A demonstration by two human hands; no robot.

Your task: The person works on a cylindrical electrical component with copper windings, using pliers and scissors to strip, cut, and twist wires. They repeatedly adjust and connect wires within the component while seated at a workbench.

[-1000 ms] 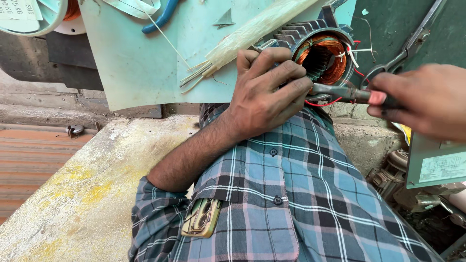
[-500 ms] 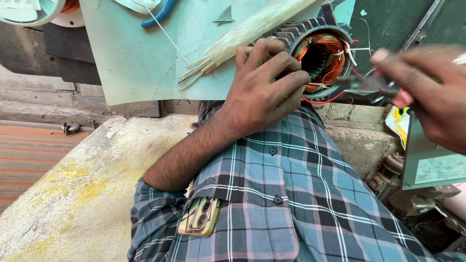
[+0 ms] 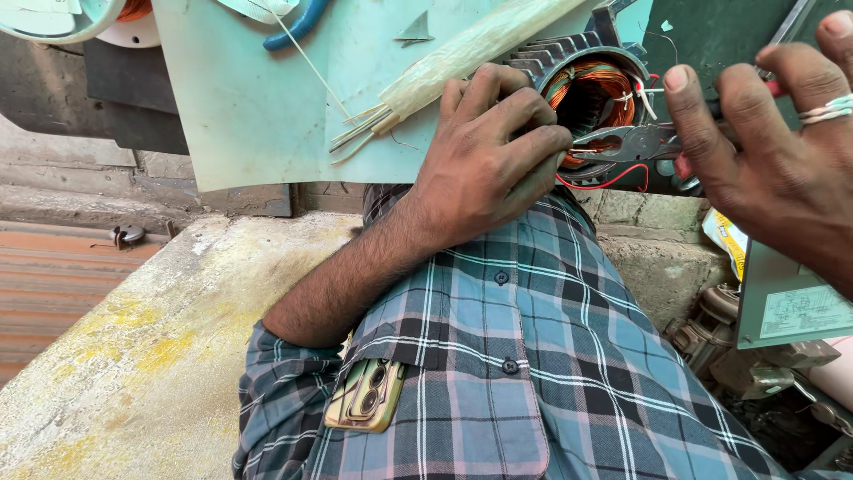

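Nearest the camera, well below both hands, a phone (image 3: 366,396) is sitting in the chest pocket of a blue plaid shirt (image 3: 551,373), its top sticking out. Out to the left of the shirt, a worn concrete slab (image 3: 133,356) with yellow stains is lying under the rolled sleeve and bare forearm.

Further up, the left hand (image 3: 484,169) is wrapping over the near rim of a motor stator (image 3: 591,98), its grip closed on the ribbed housing, with the fingertips reaching to the edge of the bore where the copper windings are showing. Just right of that grip, the jaws of a pair of pliers (image 3: 635,147) are poking into the bore against the windings, beside a thin red wire (image 3: 604,182) that is looping under the stator. The right hand (image 3: 782,169), wearing a ring, is curling around the pliers' red handles, its grip closed on them with the fingers partly spread.

Left of the left hand, a bundle of thin sticks in a clear sleeve (image 3: 471,53) is lying on a pale green sheet (image 3: 249,116) on the bench. Beyond it, at the far edge, a blue-handled tool (image 3: 298,27) is resting on the same sheet. Below the right hand, a grey panel with a printed diagram (image 3: 795,311) is leaning near some metal parts.
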